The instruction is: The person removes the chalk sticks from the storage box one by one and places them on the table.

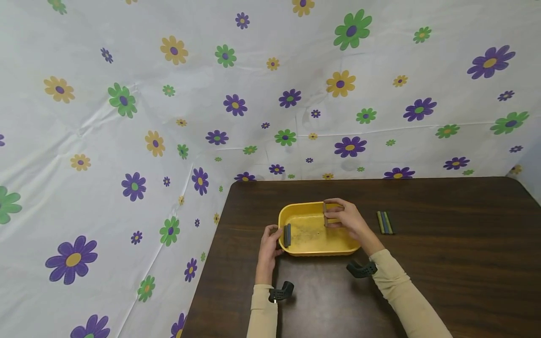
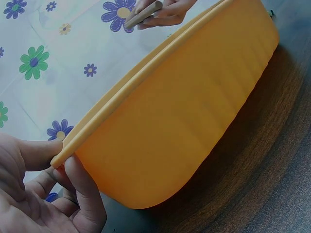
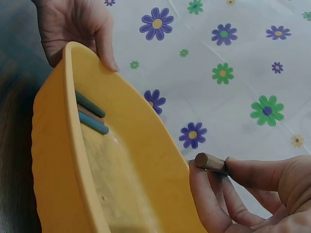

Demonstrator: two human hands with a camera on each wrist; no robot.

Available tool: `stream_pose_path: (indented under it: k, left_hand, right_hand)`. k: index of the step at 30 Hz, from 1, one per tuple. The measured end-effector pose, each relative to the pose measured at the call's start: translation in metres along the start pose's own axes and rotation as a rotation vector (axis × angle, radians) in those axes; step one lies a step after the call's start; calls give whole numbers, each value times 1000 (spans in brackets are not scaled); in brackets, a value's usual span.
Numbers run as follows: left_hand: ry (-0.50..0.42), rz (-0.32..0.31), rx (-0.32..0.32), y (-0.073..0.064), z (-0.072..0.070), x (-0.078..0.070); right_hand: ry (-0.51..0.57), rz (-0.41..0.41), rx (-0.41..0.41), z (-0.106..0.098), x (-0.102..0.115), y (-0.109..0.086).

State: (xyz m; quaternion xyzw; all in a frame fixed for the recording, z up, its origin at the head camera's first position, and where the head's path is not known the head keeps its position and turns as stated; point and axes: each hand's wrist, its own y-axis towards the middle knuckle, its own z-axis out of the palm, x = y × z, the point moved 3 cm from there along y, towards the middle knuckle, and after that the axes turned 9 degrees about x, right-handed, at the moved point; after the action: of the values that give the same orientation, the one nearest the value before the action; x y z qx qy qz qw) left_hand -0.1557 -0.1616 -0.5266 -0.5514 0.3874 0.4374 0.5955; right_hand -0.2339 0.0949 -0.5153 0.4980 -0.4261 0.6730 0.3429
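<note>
Head view: a yellow tub (image 1: pixel 314 232) sits near the bench (image 1: pixel 444 281) back edge, two grey-blue sticks (image 1: pixel 287 234) leaning against its left inner wall. Left hand (image 1: pixel 268 244) pinches the tub's left rim, thumb inside and fingers under the lip, apparently to steady it. Right hand (image 1: pixel 347 218) hovers over the tub's far right corner, its grip closed on a brown stick (image 3: pixel 210 161) between thumb and fingertips. Three more sticks (image 1: pixel 384 222) lie together on the bench, right of the tub. Flowered sheeting (image 1: pixel 127 117) backs the scene; no writing or labels are visible
</note>
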Motion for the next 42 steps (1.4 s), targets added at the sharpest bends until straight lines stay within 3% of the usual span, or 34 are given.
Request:
stream_pose_path:
  k: [15,27,42]
  left_hand:
    - [3,-4,3,0,0,-1]
    - [-7,3,8,0,0,1]
    - [-6,-15,-3,-1,1,-1]
  right_hand:
    - [-38,8,-14,-27,-6,-11]
    - [69,-1,-24,-48,-4,-20]
    - [-5,27,-73,-68,-8,-29]
